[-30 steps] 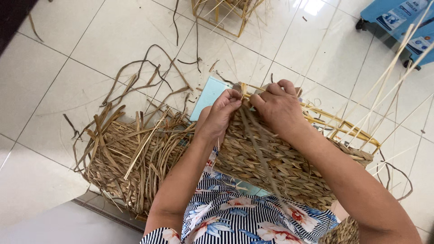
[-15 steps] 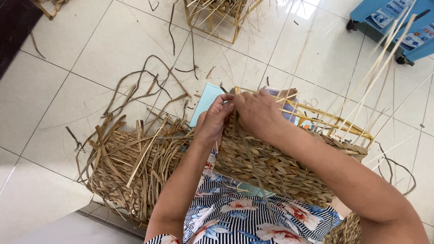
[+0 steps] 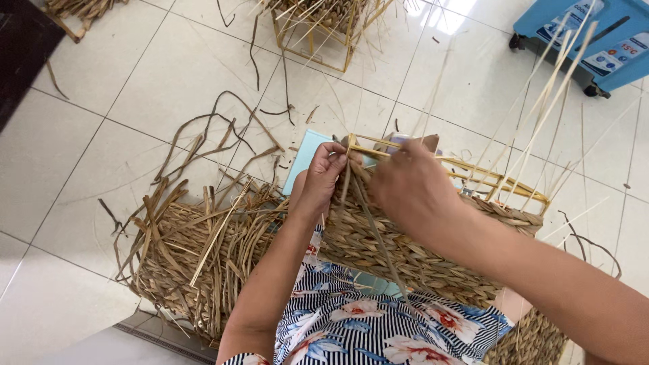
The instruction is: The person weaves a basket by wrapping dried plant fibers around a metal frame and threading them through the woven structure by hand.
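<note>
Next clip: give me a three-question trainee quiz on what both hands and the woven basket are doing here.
1. True or false: both hands work at the top rim of the brown woven straw basket on its pale yellow wooden frame.
2. Which hand pinches the dry straw strands at the rim's corner: left hand or right hand?
3. What lies on the white tiled floor to the person's left?
A. a loose pile of dry straw strands
B. a metal bucket
C. a folded towel

Key: 1 true; 2 left hand; 3 A.
</note>
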